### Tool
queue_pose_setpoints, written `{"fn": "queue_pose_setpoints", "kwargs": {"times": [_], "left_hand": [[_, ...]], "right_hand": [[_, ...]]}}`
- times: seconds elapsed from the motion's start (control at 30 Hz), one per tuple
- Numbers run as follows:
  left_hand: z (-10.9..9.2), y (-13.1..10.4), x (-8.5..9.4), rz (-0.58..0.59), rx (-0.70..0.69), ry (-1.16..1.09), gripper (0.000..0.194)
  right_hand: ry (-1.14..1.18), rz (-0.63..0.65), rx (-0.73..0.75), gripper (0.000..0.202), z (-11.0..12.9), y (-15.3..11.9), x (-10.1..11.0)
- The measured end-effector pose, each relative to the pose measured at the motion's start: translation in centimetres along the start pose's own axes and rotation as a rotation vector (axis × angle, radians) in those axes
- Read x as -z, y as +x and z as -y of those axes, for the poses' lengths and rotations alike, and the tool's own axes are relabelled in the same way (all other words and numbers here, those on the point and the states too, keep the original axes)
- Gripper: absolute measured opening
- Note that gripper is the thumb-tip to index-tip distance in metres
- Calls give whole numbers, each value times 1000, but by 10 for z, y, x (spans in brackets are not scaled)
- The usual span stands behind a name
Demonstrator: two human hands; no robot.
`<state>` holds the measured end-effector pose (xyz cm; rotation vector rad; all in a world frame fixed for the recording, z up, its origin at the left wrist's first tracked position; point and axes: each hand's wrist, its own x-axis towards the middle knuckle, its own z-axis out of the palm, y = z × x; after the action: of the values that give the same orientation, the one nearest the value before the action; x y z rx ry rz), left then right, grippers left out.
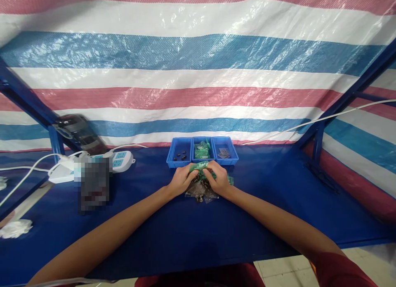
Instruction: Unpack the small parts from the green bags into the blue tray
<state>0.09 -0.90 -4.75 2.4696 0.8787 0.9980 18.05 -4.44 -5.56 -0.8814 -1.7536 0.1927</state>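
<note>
Between my left hand [181,179] and my right hand [219,178] is a small green plastic bag [199,166], pinched by the fingers of both. What the bag holds, if anything, I cannot make out. Just below my hands lies a pile of clear plastic bags [198,192] with small dark and metallic parts in them. Beyond stand three joined blue bins. The left bin [172,150] has a few small dark parts, the middle bin [202,159] green packets [201,150], and the right bin [233,155] small flat clear packets [223,153].
A white power strip [123,161] with cables lies on the blue table [185,237] at left, beside a pixelated dark object [94,186]. A dark bottle [82,132] leans behind. Crumpled white tissue [16,228] lies far left. Blue frame posts [318,138] and a striped sheet [198,78] enclose the back.
</note>
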Motion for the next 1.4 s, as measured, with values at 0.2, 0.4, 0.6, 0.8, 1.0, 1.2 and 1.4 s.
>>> {"fn": "queue_pose_setpoints", "kwargs": {"times": [0.2,0.4,0.6,0.8,1.0,1.2,1.4], "left_hand": [[-1,0,0,-56,-2,-18,31],[-2,2,-1,-72,-27,-16,33],[1,1,-2,-68,-29,-11,29],[2,1,-3,-56,-12,6,27],[-1,1,-2,-60,-4,7,29],[-2,1,-1,-42,-9,34,30],[0,0,-2,-88,-35,42,26]], "right_hand": [[9,-19,33,15,0,1,1],[3,-5,0,16,-1,1,3],[9,-2,-13,15,0,0,3],[6,0,-19,16,0,0,1],[7,-8,-11,19,1,1,1],[-10,-11,-9,19,1,1,2],[-3,-37,7,18,-2,1,-1]]}}
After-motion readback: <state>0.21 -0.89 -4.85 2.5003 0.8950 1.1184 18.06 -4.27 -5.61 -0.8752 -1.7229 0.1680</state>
